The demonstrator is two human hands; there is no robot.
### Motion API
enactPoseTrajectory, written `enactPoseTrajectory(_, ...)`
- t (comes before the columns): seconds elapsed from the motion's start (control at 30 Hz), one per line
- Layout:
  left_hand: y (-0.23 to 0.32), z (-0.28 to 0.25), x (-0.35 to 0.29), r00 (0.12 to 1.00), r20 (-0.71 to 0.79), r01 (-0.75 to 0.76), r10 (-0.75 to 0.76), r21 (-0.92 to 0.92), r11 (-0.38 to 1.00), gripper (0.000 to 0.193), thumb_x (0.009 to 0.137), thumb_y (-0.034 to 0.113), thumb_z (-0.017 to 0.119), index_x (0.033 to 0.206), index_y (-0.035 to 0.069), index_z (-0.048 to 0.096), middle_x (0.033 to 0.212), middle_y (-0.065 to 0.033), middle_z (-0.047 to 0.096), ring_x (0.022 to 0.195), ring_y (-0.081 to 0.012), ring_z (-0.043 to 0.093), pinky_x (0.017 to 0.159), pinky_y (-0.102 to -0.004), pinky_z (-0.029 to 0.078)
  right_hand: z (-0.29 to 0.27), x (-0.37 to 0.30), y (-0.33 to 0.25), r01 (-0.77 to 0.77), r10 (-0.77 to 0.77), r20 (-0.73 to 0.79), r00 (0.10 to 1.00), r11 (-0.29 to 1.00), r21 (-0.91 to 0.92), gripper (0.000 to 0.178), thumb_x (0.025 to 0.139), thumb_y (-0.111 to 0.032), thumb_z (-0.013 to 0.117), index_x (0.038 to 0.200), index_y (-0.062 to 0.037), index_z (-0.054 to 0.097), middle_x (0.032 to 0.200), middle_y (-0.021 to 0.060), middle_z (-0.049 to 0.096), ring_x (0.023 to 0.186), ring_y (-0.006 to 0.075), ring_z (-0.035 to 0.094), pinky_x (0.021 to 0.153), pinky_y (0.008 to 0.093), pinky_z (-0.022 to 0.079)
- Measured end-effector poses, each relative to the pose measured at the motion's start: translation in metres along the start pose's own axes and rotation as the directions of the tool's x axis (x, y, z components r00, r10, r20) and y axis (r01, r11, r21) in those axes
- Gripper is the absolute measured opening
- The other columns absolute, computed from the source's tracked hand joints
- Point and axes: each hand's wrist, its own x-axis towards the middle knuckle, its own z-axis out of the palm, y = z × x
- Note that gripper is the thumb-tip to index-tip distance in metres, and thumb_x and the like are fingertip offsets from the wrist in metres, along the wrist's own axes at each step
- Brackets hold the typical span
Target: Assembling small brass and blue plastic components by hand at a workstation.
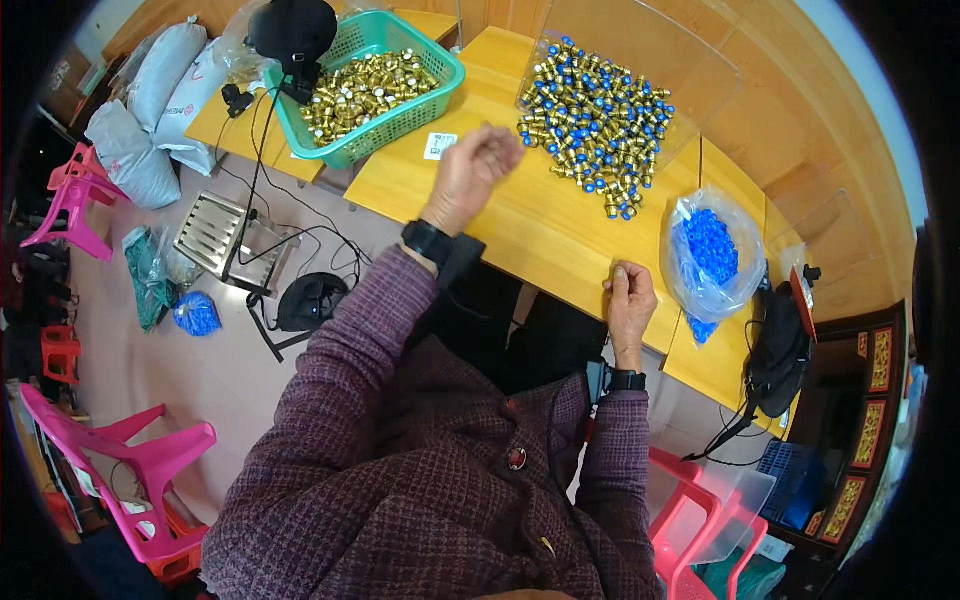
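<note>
My left hand (476,170) hovers over the yellow table, between a green plastic basket (362,150) and a loose pile of brass fittings with blue caps (600,115). Its fingers are loosely curled with small gaps between them, and I see nothing in them. At the table's near edge is my right hand (631,303), closed, thumb against the bent fingers; whatever it may hold is hidden. Brass fittings without blue caps (375,95) fill the basket. To the right of my right hand lies a clear plastic bag (675,262) of small blue caps (712,245).
A white printed card (440,146) lies by the basket. Black bags (780,350) hang at the table's right end. Pink chairs (150,465) stand on the floor at left, another (690,510) at lower right. White sacks (165,90) lean at far left. Cables trail beside a metal-slatted stool (215,232).
</note>
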Motion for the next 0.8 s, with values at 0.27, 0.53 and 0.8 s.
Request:
enactPoseTrajectory(0.27,-0.068,-0.02,-0.029,0.968,0.002,0.24,-0.252,0.302,0.923,0.027,0.098,0.02,0.053,0.108,-0.005,0.06,0.1,-0.0138,0.066,0.09,-0.0225,0.066,0.079,-0.033,0.053,-0.001,-0.002,-0.009,-0.005,0.003,-0.04,0.999,0.999,-0.039,0.006,0.093,-0.004,0.057,0.094,0.0013,0.06,0.079,0.0078,0.062,0.065,0.0139,0.061,0.061,0.0273,0.05)
enactPoseTrajectory(0.53,-0.07,-0.029,-0.031,0.971,0.078,0.174,-0.224,0.411,0.895,0.027,0.098,0.013,0.052,0.115,-0.008,0.057,0.106,-0.0151,0.064,0.091,-0.0235,0.066,0.08,-0.0335,0.054,0.004,-0.002,-0.012,0.008,-0.007,-0.047,0.999,1.0,0.016,0.009,0.093,-0.007,0.059,0.093,0.0013,0.061,0.076,0.0061,0.062,0.064,0.0132,0.062,0.059,0.0267,0.049)
enactPoseTrajectory(0.8,-0.073,-0.025,-0.024,0.965,0.091,0.183,-0.247,0.441,0.879,0.026,0.098,0.01,0.053,0.115,-0.009,0.057,0.109,-0.0165,0.063,0.094,-0.0249,0.065,0.083,-0.0351,0.055,-0.006,0.006,-0.006,-0.173,0.174,0.012,0.985,0.964,0.203,0.011,0.095,-0.011,0.061,0.099,-0.0007,0.063,0.082,0.0023,0.064,0.066,0.009,0.06,0.059,0.0211,0.046)
